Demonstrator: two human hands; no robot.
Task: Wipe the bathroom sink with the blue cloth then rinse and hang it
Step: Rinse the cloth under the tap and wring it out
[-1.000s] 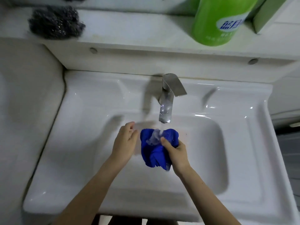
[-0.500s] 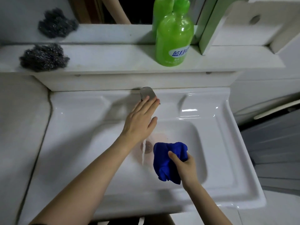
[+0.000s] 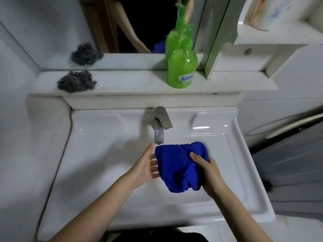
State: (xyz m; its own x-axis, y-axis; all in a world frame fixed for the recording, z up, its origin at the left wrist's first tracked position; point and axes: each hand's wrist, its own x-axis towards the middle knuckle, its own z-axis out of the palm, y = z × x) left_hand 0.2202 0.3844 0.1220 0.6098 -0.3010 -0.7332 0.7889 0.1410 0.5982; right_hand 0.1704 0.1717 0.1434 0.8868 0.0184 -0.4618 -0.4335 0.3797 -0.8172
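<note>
The blue cloth (image 3: 178, 165) hangs bunched over the white sink basin (image 3: 97, 154), just below the spout of the metal faucet (image 3: 161, 124). My right hand (image 3: 208, 173) grips the cloth from its right side, thumb pressed into the fabric. At the cloth's left edge my left hand (image 3: 146, 165) has its fingers spread and touching the fabric, without a clear grip. No water stream is visible under the spout.
A white shelf (image 3: 132, 82) behind the sink carries a green soap bottle (image 3: 181, 70) and a dark steel-wool scourer (image 3: 76, 82). A mirror above reflects them. A white wall stands at left; grey cabinet fronts lie to the right.
My left hand left the faucet handle and came down to the cloth's left side. The water stream has stopped. My right hand raised the cloth up under the spout.
</note>
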